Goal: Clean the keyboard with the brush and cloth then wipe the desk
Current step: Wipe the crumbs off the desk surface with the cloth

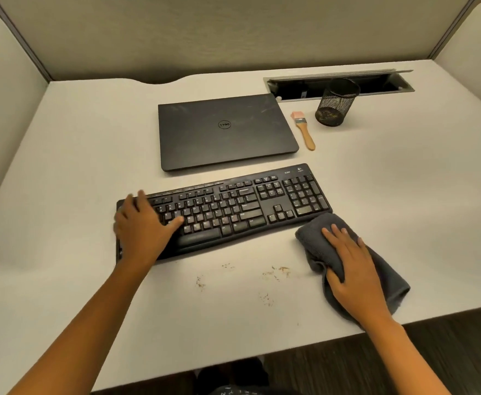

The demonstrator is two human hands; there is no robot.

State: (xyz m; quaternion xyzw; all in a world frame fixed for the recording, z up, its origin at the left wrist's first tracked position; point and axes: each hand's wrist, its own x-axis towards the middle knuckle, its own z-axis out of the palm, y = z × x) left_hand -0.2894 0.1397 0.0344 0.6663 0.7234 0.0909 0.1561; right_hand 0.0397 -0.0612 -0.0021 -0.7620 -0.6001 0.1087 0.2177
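Now the keyboard (pixel 233 212) is touched by the flat left hand (pixel 142 223) — the cloth (pixel 319 240) is pressed down by the straight-fingered right hand (pixel 353 269).

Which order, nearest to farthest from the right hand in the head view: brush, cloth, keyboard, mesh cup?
1. cloth, under the right hand.
2. keyboard, just to its left.
3. brush, farther back, beside the laptop.
4. mesh cup, farthest back, right of the brush.

One keyboard (pixel 242 212) under fingers of left hand (pixel 142 226); one cloth (pixel 316 238) under fingers of right hand (pixel 353 269); past the fingertips one laptop (pixel 225 129), one brush (pixel 304 129), one mesh cup (pixel 336 105); four crumb patches (pixel 277 272).
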